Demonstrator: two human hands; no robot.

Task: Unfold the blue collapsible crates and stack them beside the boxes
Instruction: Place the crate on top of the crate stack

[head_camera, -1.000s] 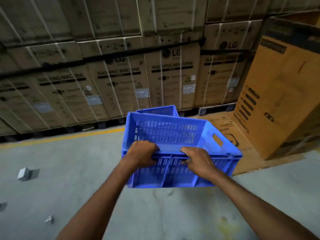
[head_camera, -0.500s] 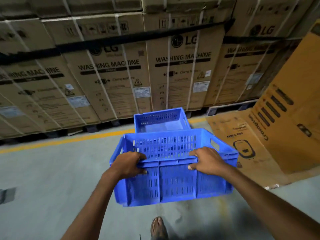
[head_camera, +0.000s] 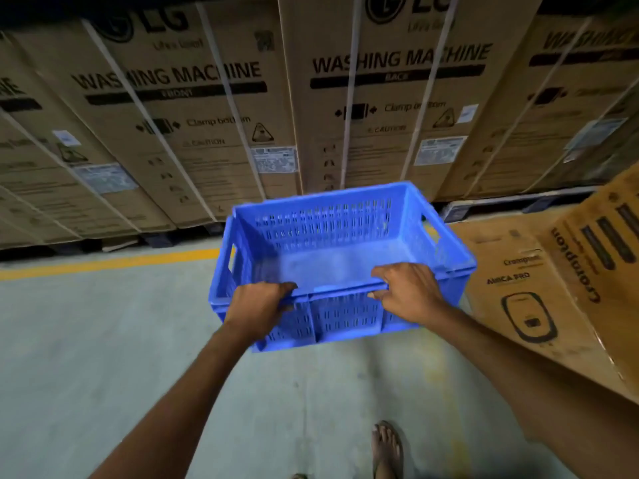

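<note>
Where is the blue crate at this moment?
In the head view the blue crate is at centre, held by its near rim in the left hand and right hand, before the washing machine boxes.

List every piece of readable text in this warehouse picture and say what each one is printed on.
"LG", "WASHING MACHINE", "Clamp bottom", "CAUTION": tall brown strapped cardboard boxes.
"Crompton": flattened brown cardboard carton on the floor.
White stickers on the boxes: too small to read.
Blue plastic crate: no text.
</note>
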